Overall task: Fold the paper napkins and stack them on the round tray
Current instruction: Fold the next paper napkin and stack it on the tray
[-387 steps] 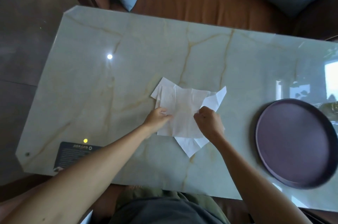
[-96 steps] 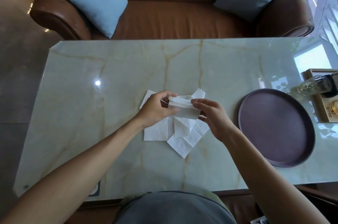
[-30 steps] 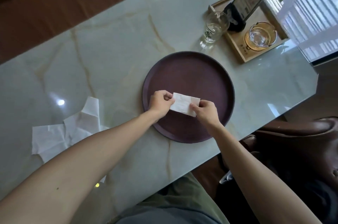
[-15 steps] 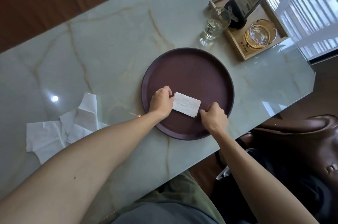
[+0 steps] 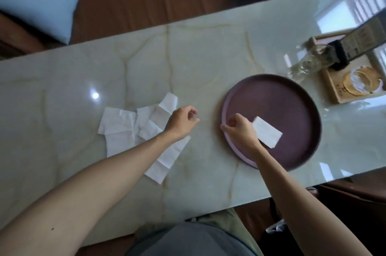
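A folded white napkin [image 5: 268, 134] lies flat in the near-left part of the dark purple round tray [image 5: 282, 105]. My right hand [image 5: 240, 130] hovers over the tray's left rim just left of that napkin, fingers loosely curled and holding nothing. Its wrist covers the napkin's near corner. A loose pile of unfolded white napkins [image 5: 125, 128] is spread on the marble table [image 5: 188, 57] to the left. My left hand [image 5: 181, 122] is over the pile's right edge, empty, with its fingers loosely bent.
A wooden tray [image 5: 342, 93] with an amber glass dish and a dark card stand [image 5: 355, 44] sits at the far right. A clear drinking glass [image 5: 307, 65] stands beside it, near the round tray. A brown sofa with a blue cushion [image 5: 35, 1] lies beyond the table.
Both hands have let go of the folded napkin, which now rests on the tray. My left hand has moved left to the unfolded pile, and my right hand has drawn back left.
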`<state>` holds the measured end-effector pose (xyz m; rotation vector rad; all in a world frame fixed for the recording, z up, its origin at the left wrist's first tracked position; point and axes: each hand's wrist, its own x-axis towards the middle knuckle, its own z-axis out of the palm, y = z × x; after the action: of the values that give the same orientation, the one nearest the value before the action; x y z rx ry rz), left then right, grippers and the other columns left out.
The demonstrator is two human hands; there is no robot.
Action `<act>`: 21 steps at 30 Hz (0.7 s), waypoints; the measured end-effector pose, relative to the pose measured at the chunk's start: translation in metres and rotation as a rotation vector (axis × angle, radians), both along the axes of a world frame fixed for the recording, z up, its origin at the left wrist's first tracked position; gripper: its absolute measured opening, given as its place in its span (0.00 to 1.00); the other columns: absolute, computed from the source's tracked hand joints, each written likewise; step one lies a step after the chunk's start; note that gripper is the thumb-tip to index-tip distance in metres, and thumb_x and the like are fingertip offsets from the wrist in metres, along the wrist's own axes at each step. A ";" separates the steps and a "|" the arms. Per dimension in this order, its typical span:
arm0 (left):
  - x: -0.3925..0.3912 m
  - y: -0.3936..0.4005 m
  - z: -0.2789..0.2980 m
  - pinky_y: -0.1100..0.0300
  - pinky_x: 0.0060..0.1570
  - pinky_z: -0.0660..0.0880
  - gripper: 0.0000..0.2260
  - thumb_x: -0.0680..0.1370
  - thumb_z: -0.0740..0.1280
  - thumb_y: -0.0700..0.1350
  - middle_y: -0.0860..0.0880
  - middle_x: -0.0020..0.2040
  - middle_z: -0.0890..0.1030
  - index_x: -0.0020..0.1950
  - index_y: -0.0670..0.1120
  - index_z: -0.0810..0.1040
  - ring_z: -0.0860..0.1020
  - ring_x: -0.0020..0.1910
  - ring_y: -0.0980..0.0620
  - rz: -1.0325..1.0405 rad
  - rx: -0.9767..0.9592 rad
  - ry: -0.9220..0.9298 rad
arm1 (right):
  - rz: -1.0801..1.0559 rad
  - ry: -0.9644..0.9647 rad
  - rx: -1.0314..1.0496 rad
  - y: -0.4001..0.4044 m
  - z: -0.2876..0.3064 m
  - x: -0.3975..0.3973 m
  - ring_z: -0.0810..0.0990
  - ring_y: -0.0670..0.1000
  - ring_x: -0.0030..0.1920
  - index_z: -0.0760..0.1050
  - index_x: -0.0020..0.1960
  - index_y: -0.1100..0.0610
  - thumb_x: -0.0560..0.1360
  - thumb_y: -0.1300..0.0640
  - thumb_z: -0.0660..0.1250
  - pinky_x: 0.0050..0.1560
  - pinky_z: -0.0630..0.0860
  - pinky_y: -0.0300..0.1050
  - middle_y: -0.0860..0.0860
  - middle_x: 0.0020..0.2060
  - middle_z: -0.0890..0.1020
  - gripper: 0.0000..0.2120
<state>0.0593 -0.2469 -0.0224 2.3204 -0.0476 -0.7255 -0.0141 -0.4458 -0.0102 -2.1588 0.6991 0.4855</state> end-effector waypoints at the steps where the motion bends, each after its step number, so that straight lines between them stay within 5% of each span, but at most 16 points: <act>1: -0.001 0.022 0.000 0.56 0.54 0.78 0.10 0.75 0.73 0.45 0.48 0.50 0.84 0.55 0.45 0.81 0.82 0.50 0.48 0.044 0.006 0.013 | 0.041 0.011 0.035 0.018 -0.001 0.007 0.80 0.53 0.47 0.75 0.48 0.54 0.73 0.52 0.72 0.43 0.70 0.44 0.49 0.43 0.81 0.08; 7: -0.012 0.128 -0.006 0.58 0.56 0.75 0.17 0.76 0.73 0.46 0.47 0.60 0.81 0.63 0.44 0.78 0.80 0.57 0.48 0.264 -0.003 0.091 | 0.157 0.103 0.136 0.117 -0.017 0.029 0.78 0.50 0.47 0.73 0.67 0.57 0.75 0.51 0.74 0.38 0.73 0.40 0.53 0.59 0.80 0.25; 10: -0.014 0.160 -0.012 0.58 0.61 0.73 0.23 0.75 0.75 0.47 0.46 0.64 0.78 0.68 0.45 0.74 0.77 0.63 0.48 0.330 -0.037 0.155 | 0.084 0.143 0.169 0.152 -0.027 0.037 0.78 0.52 0.48 0.70 0.70 0.60 0.74 0.52 0.75 0.41 0.73 0.42 0.55 0.57 0.80 0.29; 12: -0.014 0.174 -0.018 0.58 0.62 0.72 0.27 0.74 0.76 0.48 0.47 0.63 0.76 0.70 0.45 0.72 0.76 0.63 0.50 0.339 -0.045 0.199 | 0.008 0.163 0.193 0.169 -0.033 0.042 0.79 0.53 0.49 0.70 0.69 0.60 0.74 0.52 0.76 0.46 0.73 0.44 0.55 0.54 0.81 0.29; 16: -0.013 0.181 -0.030 0.55 0.62 0.75 0.28 0.74 0.76 0.49 0.47 0.60 0.79 0.70 0.46 0.71 0.79 0.58 0.49 0.343 -0.132 0.313 | -0.115 0.199 0.245 0.192 -0.045 0.046 0.79 0.54 0.46 0.72 0.58 0.58 0.72 0.54 0.76 0.39 0.72 0.44 0.58 0.53 0.82 0.20; 21: -0.011 0.180 -0.036 0.55 0.50 0.82 0.11 0.75 0.73 0.43 0.47 0.46 0.86 0.56 0.44 0.81 0.85 0.45 0.48 0.350 -0.231 0.397 | -0.190 0.209 0.245 0.199 -0.051 0.040 0.77 0.53 0.36 0.79 0.46 0.62 0.72 0.56 0.74 0.35 0.72 0.46 0.57 0.39 0.82 0.10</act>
<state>0.0486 -0.0666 -0.0587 1.8647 0.4213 -0.9269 0.0259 -0.2467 -0.0610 -1.8100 0.9010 0.6641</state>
